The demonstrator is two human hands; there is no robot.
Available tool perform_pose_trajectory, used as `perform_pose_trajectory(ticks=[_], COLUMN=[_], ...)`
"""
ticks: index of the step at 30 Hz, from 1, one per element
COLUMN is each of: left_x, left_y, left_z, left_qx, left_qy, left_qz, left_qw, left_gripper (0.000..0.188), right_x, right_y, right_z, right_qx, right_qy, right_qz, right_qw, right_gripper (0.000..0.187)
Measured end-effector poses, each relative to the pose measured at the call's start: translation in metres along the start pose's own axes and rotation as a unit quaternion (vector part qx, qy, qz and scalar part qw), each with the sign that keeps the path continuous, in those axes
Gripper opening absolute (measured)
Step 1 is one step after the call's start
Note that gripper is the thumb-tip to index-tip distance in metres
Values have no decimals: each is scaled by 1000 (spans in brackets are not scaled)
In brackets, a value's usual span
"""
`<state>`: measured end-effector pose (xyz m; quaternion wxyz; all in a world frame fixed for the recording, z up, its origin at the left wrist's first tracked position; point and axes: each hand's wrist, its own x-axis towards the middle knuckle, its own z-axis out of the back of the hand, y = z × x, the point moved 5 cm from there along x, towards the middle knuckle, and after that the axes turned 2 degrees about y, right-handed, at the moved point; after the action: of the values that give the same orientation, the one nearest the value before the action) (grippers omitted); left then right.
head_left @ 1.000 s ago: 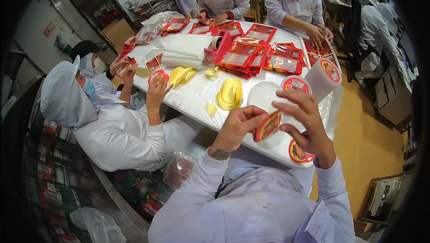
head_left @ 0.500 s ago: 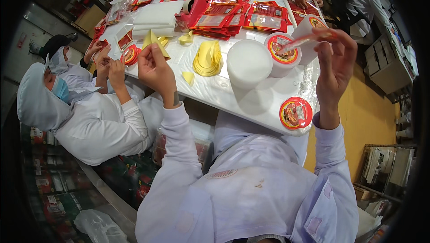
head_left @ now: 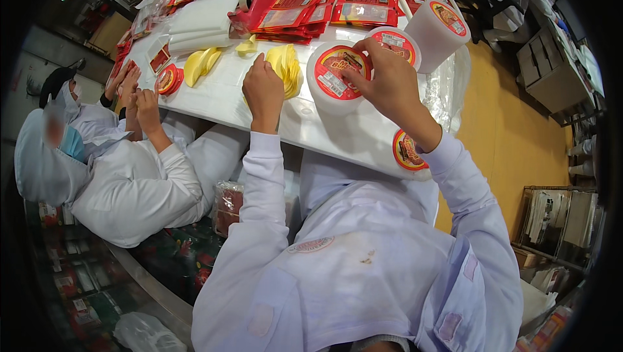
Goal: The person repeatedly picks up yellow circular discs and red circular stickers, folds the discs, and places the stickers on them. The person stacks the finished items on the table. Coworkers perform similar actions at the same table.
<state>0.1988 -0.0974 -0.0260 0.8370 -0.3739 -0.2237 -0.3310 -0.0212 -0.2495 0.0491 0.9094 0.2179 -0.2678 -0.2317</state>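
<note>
While our right hand (head_left: 389, 79), thumb and fingers spread, touches the round red-and-yellow label (head_left: 334, 74) atop a white cylindrical tub (head_left: 339, 103), our left hand (head_left: 264, 92), bunched, its hold hidden from us, beside stacked yellow slips (head_left: 287, 65), on the table (head_left: 311, 123).

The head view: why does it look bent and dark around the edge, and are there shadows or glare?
In the head view, the fisheye lens bends straight edges and leaves black corners; a soft shadow lies on the white table below the round container by the right hand; clear plastic at the table's right edge glints.
</note>
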Motion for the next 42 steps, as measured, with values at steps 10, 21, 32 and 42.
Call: perform_pose_trajectory(ticks=[10,21,32,42], left_x=[-164,-203,-109,-93], left_y=[-181,-196,-159,-176], left_z=[31,-16,36,83], left_qx=[-288,-221,-561,-710], left_qy=[239,252,162,165], left_qz=[-382,-439,139,213], left_qw=[845,834,800,650], left_gripper=[22,27,19,22], right_x=[-28,-30,-39,-85], right_y=[25,-23,-44,38], right_z=[14,55,50,72], right_qx=[-5,-53,75,262], right_qy=[-3,-236,-116,-118], right_qz=[281,162,128,162], right_qw=[960,957,982,944], right_gripper=[34,22,17,15])
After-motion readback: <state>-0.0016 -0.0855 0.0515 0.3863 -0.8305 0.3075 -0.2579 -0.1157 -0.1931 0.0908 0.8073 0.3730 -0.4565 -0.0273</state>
